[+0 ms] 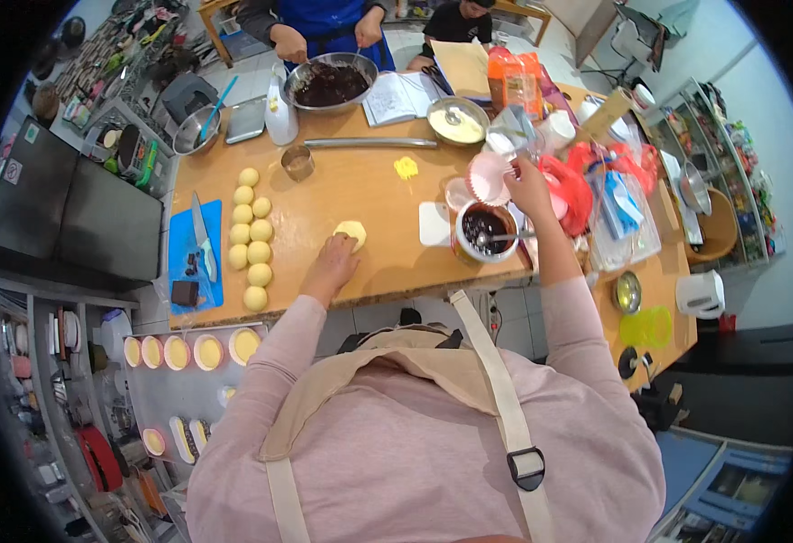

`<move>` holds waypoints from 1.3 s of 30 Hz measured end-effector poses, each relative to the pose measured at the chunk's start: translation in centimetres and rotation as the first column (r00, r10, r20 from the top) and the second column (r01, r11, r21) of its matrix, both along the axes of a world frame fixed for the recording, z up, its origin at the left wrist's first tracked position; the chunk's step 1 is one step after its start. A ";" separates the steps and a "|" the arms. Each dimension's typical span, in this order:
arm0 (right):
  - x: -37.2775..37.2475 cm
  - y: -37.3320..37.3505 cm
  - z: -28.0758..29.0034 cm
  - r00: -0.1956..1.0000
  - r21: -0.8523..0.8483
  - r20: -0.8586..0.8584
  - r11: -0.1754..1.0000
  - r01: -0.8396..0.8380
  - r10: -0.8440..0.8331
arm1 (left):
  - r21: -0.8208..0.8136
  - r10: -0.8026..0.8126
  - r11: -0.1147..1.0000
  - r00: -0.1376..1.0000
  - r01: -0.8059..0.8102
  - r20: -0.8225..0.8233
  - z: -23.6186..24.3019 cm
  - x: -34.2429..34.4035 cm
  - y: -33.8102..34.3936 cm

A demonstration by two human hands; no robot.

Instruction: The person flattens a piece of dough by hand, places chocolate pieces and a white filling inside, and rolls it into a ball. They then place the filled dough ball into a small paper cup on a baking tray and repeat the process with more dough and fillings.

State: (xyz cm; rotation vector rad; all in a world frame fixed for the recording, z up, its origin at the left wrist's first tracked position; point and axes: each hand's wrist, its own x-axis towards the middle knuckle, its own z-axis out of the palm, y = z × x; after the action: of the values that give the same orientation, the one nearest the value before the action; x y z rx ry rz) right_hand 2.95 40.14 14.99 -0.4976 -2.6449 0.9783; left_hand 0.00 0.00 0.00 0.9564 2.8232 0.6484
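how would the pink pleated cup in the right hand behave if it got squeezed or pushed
The pink pleated cup is probably light and rather floppy, since its fluted wall looks thin and papery. It would likely crumple under a firm pinch from the right hand, and its flared shape suggests it might tip if pushed.

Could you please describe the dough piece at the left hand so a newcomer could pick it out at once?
On the wooden table, find the dough balls lined up in two columns. To their right, near the table's front edge, the left hand touches the dough piece. Unlike those round balls, it looks flattened and lies apart.
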 end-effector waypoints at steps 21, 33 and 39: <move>-9.6 2.9 -2.5 0.860 0.294 0.429 0.857 -0.424 0.279 | -0.047 0.151 0.985 0.965 -0.165 -0.213 -1.0 -2.3 3.4; -6.4 -0.7 -0.1 0.864 -0.008 0.247 0.892 -0.451 0.439 | 0.252 0.317 0.908 0.942 -0.335 0.110 -0.8 -3.9 2.1; -7.3 -12.6 1.3 0.674 -0.130 0.158 0.692 -0.710 0.722 | 0.232 0.202 0.956 0.976 -0.180 -0.074 -1.4 -2.3 2.1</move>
State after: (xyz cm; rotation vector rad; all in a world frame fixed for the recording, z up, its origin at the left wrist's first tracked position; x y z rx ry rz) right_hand -4.35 27.50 16.29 0.5485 -3.0515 1.2539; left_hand -2.31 2.05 -1.39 0.7664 3.0036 0.9882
